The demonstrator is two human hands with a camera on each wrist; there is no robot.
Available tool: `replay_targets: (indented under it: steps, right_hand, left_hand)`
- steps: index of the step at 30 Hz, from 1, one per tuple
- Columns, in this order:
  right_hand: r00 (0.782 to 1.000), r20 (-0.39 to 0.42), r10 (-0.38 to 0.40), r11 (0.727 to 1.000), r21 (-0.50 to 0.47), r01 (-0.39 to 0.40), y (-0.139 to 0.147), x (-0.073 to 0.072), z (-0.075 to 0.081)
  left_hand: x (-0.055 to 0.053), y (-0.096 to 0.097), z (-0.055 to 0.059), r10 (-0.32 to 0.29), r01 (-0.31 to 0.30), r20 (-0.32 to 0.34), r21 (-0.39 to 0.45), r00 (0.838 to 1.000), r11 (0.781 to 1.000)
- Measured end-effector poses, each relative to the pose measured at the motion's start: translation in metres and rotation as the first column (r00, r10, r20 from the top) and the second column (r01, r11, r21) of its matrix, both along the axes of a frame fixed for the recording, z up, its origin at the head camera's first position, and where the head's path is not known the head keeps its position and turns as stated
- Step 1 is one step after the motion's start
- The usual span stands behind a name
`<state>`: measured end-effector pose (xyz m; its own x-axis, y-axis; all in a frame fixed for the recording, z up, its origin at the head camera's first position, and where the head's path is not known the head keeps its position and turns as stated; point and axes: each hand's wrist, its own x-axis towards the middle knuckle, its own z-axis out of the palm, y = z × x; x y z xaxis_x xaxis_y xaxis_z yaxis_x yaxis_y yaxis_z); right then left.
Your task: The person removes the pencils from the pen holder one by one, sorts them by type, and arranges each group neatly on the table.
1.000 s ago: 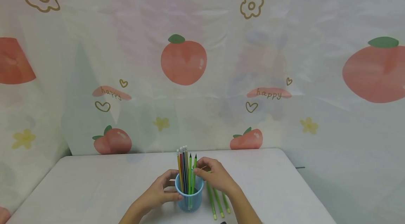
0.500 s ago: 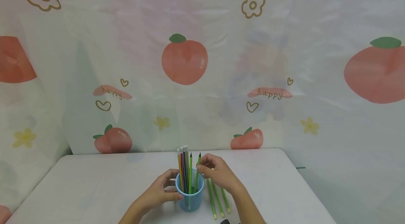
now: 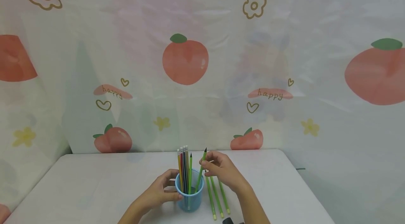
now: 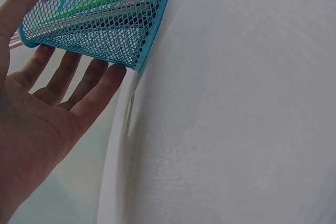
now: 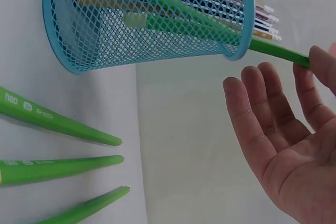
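Note:
A blue mesh pencil cup [image 3: 193,203] stands upright on the table. My left hand [image 3: 159,189] holds it from the left, thumb at the near side and fingers behind; in the left wrist view the fingertips [image 4: 116,73] touch the mesh. My right hand [image 3: 224,170] pinches a green pencil [image 5: 278,51] near its dark pointed end between thumb and forefinger, the other fingers loosely bent. This pencil leans over the cup's right rim, its lower end inside. Another green pencil [image 3: 190,171] stands in the cup, beside a bunch of darker pencils [image 3: 184,167] with their eraser ends up.
Three green pencils [image 3: 217,196] lie side by side on the white table [image 3: 95,189], right of the cup and under my right forearm. A black object [image 3: 227,221] shows at the bottom edge. A fruit-patterned curtain [image 3: 205,118] hangs behind the table.
My right hand has moved right and slightly up, tilting the pinched green pencil away from the other pencils toward the cup's right rim. The left hand and the cup have stayed in place.

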<state>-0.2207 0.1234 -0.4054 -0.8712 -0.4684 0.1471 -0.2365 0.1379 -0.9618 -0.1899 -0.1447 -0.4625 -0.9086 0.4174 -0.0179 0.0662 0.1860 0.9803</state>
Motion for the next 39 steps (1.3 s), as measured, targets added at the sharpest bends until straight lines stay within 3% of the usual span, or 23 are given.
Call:
replay_targets:
  steps: [15, 27, 39]
  right_hand:
    - [0.997, 0.006, 0.074, 0.986, -0.149, -0.072, 0.007, -0.001, 0.007]
    - [0.995, 0.099, -0.004, 0.956, -0.291, 0.033, 0.012, 0.000, 0.012]
    - [0.989, 0.127, 0.070, 0.920, -0.392, -0.015, 0.023, 0.002, 0.018]
  left_hand:
    - [-0.001, -0.002, -0.002, -0.004, 0.004, -0.008, -0.002, 1.000, 1.000]
    - [-0.003, -0.001, -0.004, 0.010, -0.010, 0.010, -0.016, 1.000, 1.000]
    - [-0.001, -0.002, -0.005, -0.010, 0.010, 0.001, 0.001, 1.000, 1.000]
